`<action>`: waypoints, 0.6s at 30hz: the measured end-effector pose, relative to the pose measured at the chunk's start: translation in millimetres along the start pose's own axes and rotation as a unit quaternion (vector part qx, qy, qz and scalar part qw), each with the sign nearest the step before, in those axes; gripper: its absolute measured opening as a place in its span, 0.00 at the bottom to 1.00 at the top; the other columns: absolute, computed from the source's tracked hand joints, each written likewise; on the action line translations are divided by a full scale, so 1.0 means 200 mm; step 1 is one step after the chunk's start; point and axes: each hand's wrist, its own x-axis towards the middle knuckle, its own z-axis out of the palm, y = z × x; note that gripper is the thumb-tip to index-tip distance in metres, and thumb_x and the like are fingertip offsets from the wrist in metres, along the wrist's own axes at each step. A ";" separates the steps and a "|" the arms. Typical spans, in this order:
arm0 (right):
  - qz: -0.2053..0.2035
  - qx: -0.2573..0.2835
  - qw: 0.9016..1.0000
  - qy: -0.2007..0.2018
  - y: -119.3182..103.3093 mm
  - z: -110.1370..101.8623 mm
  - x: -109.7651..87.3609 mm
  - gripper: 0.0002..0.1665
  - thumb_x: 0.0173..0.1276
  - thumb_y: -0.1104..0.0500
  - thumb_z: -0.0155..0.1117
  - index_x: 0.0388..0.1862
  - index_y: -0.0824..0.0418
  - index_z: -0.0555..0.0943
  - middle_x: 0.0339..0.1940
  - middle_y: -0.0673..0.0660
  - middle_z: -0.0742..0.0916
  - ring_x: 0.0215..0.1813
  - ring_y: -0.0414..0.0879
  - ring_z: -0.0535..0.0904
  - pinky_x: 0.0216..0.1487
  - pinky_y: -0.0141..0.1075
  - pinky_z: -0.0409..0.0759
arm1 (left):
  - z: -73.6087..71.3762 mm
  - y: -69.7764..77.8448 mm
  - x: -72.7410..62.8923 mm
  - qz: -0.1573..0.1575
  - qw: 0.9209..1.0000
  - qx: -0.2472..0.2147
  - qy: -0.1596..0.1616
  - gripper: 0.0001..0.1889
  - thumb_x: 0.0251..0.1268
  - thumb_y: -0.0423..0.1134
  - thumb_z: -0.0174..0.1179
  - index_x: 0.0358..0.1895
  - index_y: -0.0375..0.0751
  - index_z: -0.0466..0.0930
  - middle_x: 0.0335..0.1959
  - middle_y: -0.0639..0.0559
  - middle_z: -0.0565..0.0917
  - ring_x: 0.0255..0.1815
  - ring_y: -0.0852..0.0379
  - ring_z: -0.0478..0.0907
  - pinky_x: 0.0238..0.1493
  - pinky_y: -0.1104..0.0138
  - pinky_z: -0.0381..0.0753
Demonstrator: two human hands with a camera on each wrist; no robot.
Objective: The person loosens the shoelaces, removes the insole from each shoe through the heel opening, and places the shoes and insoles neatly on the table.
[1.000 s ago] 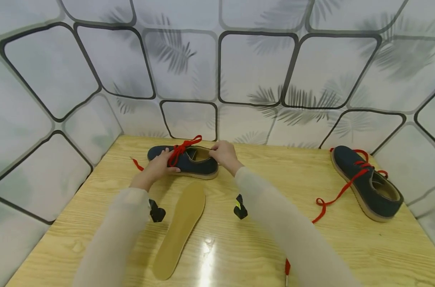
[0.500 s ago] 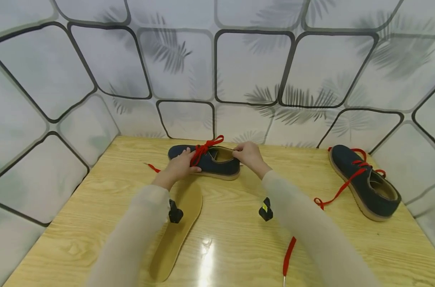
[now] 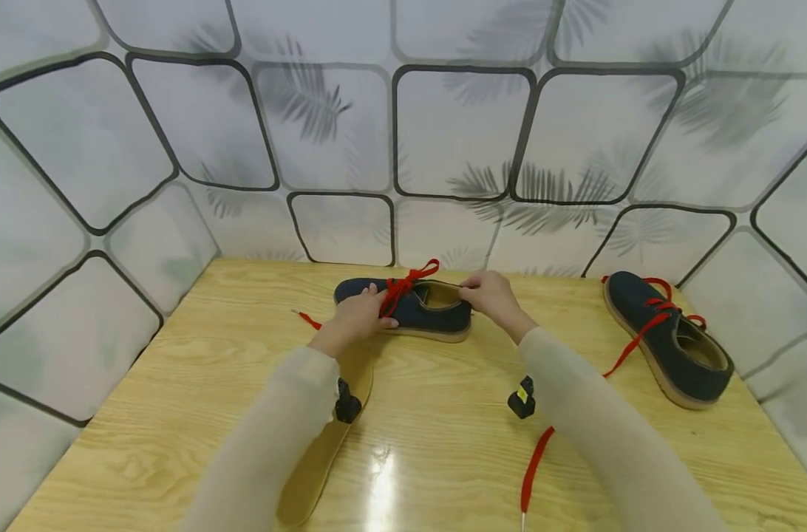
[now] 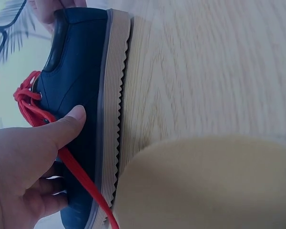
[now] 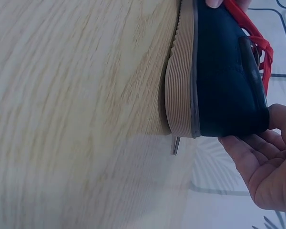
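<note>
A dark navy shoe (image 3: 437, 321) with red laces (image 3: 397, 292) tied in a bow stands upright on the table, its toe to the left. Over its front my left hand (image 3: 358, 318) grips it, the thumb on the near side below the bow, as the left wrist view shows. At the heel end, my right hand (image 3: 494, 294) pinches the collar between thumb and fingers, seen also in the right wrist view (image 5: 271, 162). The shoe's opening faces up and shows a tan lining. A loose lace end (image 4: 83, 179) crosses the toe side.
A tan insole (image 3: 320, 462) lies in front of the shoe, partly hidden under my left forearm. A second navy shoe (image 3: 663, 340) stands at the right, its long red lace (image 3: 535, 465) running beneath my right sleeve. A patterned wall (image 3: 457, 148) rises behind the table (image 3: 443, 458).
Both hands have shifted the shoe to the right along the back of the table, keeping their hold. My left forearm now covers more of the insole. The second shoe stays in place.
</note>
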 end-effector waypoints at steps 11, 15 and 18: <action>0.037 0.073 0.996 -0.032 0.12 -0.08 -0.08 0.21 0.69 0.57 0.55 0.56 0.69 0.78 0.55 0.68 0.80 0.50 0.56 0.82 0.47 0.41 0.82 | 0.02 0.10 0.01 0.027 1.000 0.013 0.003 0.39 0.64 0.58 0.54 0.73 0.42 0.57 0.72 0.35 0.57 0.72 0.44 0.58 0.62 0.55 0.70; 0.027 0.054 0.998 -0.026 0.14 -0.10 -0.12 0.21 0.69 0.58 0.55 0.55 0.69 0.79 0.54 0.68 0.81 0.48 0.55 0.83 0.44 0.39 0.83 | 0.01 0.14 0.03 0.037 0.999 -0.003 -0.002 0.38 0.63 0.56 0.55 0.73 0.42 0.57 0.72 0.35 0.56 0.73 0.44 0.56 0.65 0.55 0.67; 0.023 0.039 0.999 -0.024 0.15 -0.12 -0.15 0.21 0.68 0.59 0.55 0.55 0.70 0.79 0.53 0.67 0.82 0.46 0.54 0.83 0.42 0.38 0.83 | 0.01 0.16 0.04 0.047 0.998 -0.034 -0.012 0.38 0.64 0.53 0.56 0.73 0.41 0.56 0.73 0.34 0.53 0.74 0.43 0.52 0.68 0.54 0.63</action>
